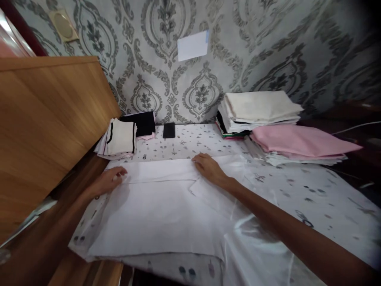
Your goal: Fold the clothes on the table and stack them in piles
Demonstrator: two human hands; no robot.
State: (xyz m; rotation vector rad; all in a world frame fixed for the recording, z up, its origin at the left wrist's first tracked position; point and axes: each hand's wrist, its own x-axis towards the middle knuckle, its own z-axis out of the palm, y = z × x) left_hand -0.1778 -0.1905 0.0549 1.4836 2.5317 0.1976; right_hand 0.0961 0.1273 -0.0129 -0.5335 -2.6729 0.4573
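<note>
A white, partly see-through garment point(160, 214) lies spread before me, with a straight band folded over along its far side. Its right part is loose and wrinkled, with a sleeve-like piece hanging toward me. At the garment's far left corner is my left hand point(110, 181), its fingers bent and a little apart from the thumb. My right hand point(210, 169) rests on the folded band right of the middle, palm down, fingers stretched to the left. Neither hand visibly grips the fabric.
Folded cream cloths with dark trim point(121, 137) and a black folded cloth point(139, 123) lie back left, beside a wooden panel point(53, 119). A black phone-like object point(169, 130) lies near the wall. Stacked white cloths point(262, 106) and a pink cloth point(300, 141) stand right on the patterned sheet point(312, 198).
</note>
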